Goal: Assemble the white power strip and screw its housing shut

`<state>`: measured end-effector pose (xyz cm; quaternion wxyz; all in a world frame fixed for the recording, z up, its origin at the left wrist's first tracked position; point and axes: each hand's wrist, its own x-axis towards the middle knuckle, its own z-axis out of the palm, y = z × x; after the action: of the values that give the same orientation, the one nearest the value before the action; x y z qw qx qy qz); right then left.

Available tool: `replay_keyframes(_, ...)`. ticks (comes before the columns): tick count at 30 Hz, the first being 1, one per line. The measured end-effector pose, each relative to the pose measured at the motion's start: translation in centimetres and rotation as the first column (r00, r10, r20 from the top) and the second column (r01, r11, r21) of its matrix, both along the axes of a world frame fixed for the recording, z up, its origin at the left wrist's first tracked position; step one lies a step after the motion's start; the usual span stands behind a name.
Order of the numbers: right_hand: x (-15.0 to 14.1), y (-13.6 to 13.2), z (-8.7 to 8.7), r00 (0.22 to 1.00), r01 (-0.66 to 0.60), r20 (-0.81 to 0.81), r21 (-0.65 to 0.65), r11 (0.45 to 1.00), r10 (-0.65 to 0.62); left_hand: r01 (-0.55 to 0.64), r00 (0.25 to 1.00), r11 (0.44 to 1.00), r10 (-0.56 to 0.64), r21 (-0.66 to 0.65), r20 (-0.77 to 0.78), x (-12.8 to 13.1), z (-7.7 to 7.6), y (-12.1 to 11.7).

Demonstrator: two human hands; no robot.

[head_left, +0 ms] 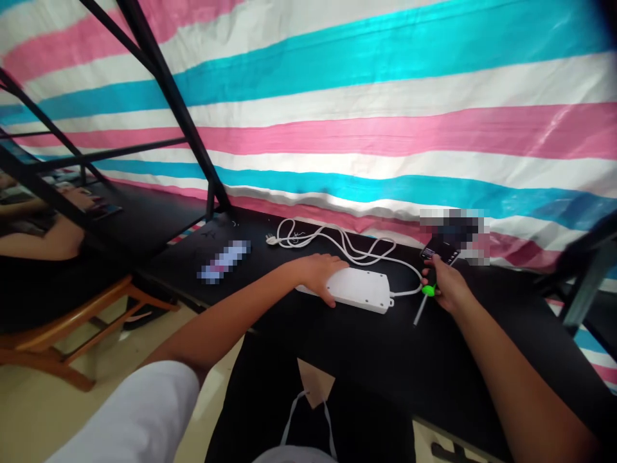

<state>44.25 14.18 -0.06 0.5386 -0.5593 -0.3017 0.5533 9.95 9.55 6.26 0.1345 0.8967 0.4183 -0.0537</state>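
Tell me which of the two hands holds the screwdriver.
The right hand: it grips the screwdriver with the bright green collar. The left hand has no tool; it lies over the white power strip.

1. The power strip (361, 289) is showing plain white, with small dark dots on its face.
2. Its cord (344, 241) and plug (272, 240) are matching that white.
3. The screwdriver (429, 291) is mixing bright green, black and a silvery grey shaft.
4. The worktop (453, 366) is wearing black, with pale scribbles towards the back.
5. The sheet (385, 135) is running in broad stripes of pink, white and turquoise.
6. The phone (429, 251) is displaying white marks on black.
7. A pixelated item (224, 262) is blending pale blue-white with pinkish purple.
8. The metal frame (166, 96) is appearing black.
9. The chair (43, 360) is glowing orange-brown above a yellowish-beige floor (113, 360).
10. The sleeve (139, 411) is looking white, the trousers (255, 405) black.
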Motion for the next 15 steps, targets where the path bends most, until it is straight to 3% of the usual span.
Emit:
replay_keyframes(4, 0.4, 0.5, -0.6, 0.998, 0.014, -0.069, -0.008, 1.0, -0.014, 0.077, 0.995, 0.992, -0.071, -0.101, 0.063, 1.8, 0.2, 1.6)
replay_keyframes(9, 1.1, 0.8, -0.6, 0.976, -0.063, -0.209, -0.025, 0.998, 0.057, 0.158, 0.979, 0.983, -0.144, -0.089, 0.146, 2.4, -1.0, 2.3)
replay_keyframes(15, 2.0, -0.1, 1.7, 0.967, -0.026, -0.256, -0.067, 0.997, 0.008, 0.112, 0.974, 0.992, -0.097, -0.064, 0.204, 1.2, -1.8, 1.6)
